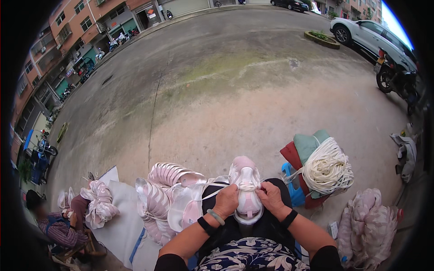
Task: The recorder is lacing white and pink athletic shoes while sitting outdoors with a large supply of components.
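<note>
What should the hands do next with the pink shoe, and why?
Probably pull the white lace snug through the shoe. Both hands pinch at its top: the left hand holds the lace end that trails off to the left, and the right hand steadies the other side. The lace looks slack, so tightening seems the likely small step.

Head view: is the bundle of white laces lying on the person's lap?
No. The bundle of white laces rests on a stool to the person's right, while both hands work on the pink shoe on the lap.

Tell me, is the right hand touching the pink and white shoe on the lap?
Touching. The head view shows the right hand with its fingers on the shoe, at the laces.
</note>
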The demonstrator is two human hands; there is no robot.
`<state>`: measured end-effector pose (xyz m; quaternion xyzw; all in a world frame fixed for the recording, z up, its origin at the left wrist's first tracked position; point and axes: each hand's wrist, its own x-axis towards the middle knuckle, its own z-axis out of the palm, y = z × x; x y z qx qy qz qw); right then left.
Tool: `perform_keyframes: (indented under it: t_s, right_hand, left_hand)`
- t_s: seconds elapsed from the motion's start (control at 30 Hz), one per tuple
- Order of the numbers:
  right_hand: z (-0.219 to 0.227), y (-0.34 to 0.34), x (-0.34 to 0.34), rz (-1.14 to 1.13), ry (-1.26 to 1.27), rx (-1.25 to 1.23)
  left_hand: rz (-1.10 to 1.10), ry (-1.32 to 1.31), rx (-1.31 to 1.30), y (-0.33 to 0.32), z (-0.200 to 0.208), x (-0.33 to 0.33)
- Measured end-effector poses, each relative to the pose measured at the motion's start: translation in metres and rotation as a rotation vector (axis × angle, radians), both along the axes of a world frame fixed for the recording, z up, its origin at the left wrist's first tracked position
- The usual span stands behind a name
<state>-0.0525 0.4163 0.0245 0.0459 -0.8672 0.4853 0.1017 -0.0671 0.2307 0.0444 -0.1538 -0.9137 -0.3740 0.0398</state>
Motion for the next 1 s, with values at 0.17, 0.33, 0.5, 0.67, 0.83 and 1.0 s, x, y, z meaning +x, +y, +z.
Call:
perform_keyframes:
  t_s: [0.17, 0.33, 0.5, 0.67, 0.83, 1.0]
  right_hand:
    - [-0.008, 0.002, 0.0, -0.1, -0.111, 0.006]
    - [0.015, 0.012, -0.001, -0.147, -0.046, 0.012]
    - [0.04, -0.013, -0.005, 0.022, 0.343, 0.062]
    - [0.039, -0.035, -0.003, 0.243, 0.365, 0.404]
    - [0.027, -0.049, -0.008, 0.253, 0.308, 0.533]
    - [0.019, -0.056, -0.014, 0.238, 0.325, 0.534]
  left_hand:
    - [0.049, -0.025, 0.023, -0.005, -0.012, -0.001]
    - [-0.021, 0.199, 0.071, -0.004, 0.018, 0.006]
    - [-0.08, 0.124, -0.025, -0.008, 0.008, 0.012]
    - [0.005, 0.048, 0.014, -0.015, -0.002, 0.016]
    - [0.086, -0.229, 0.271, -0.015, 0.003, 0.017]
    - [0.021, -0.1, 0.358, -0.021, -0.012, 0.01]
